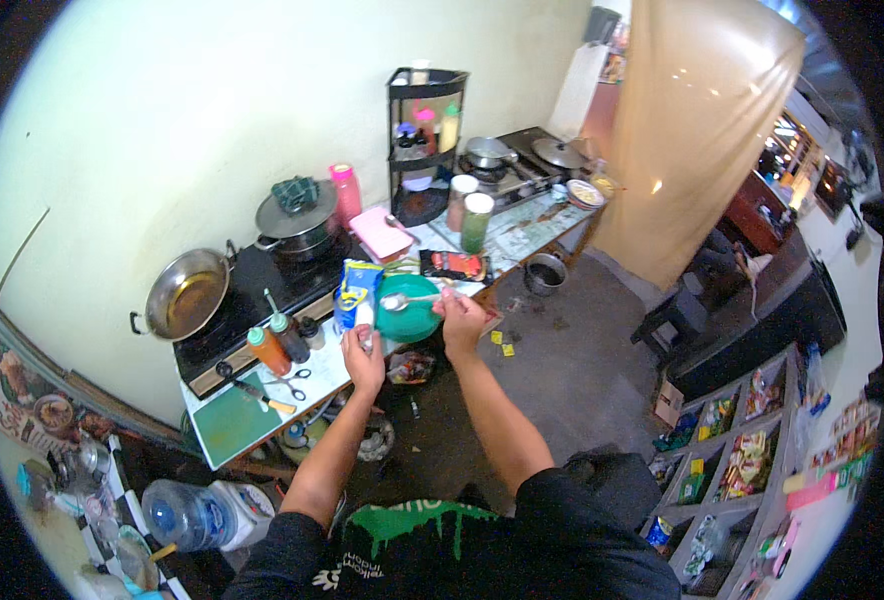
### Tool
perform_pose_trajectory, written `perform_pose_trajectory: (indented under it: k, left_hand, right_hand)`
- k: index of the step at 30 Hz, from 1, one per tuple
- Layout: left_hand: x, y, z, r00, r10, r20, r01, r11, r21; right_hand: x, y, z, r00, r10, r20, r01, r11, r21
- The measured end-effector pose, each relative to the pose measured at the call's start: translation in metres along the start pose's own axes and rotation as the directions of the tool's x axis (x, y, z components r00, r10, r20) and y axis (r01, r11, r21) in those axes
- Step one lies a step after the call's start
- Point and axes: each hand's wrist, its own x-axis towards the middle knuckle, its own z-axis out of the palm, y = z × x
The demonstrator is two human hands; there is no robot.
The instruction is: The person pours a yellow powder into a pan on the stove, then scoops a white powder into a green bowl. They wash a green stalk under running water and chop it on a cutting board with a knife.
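Note:
My right hand holds a metal spoon by its handle. The spoon's bowl carries something white and sits above a green plastic bowl at the table's front edge. My left hand has its fingers closed on a small white item, too blurred to name. Directly behind that item stands a blue and yellow plastic packet, left of the green bowl. A black and red packet lies on the table beyond the bowl, near a pink lidded container.
On the left stand a wok, a lidded pot and sauce bottles. Scissors and a knife lie near a green cutting board. Two tall jars stand before a gas stove. Shelves line the right.

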Motion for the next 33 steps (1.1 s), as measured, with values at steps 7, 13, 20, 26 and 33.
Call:
perform_pose_trajectory:
  k: [7,13,20,26,33]
  left_hand:
    - [0.074,-0.049,-0.028,0.967,-0.098,0.235,0.015,0.943,0.331]
    - [0.095,-0.081,0.005,0.907,-0.215,0.361,0.14,0.965,0.222]
    - [0.085,-0.103,0.069,0.975,-0.209,0.073,0.189,0.958,0.218]
    - [0.083,-0.103,0.095,0.949,-0.297,-0.105,0.312,0.933,0.178]
    - [0.079,-0.1,0.088,0.946,-0.316,-0.073,0.324,0.935,0.141]
  right_hand:
    - [0.042,0.013,0.056,0.946,-0.236,0.221,0.296,0.907,-0.298]
    - [0.076,0.046,0.078,0.882,-0.245,0.403,0.423,0.788,-0.448]
    - [0.124,0.091,0.086,0.727,-0.244,0.642,0.613,0.651,-0.448]
    - [0.157,0.113,0.095,0.588,-0.105,0.802,0.551,0.778,-0.302]
    - [0.162,0.131,0.098,0.506,0.105,0.856,0.525,0.75,-0.402]
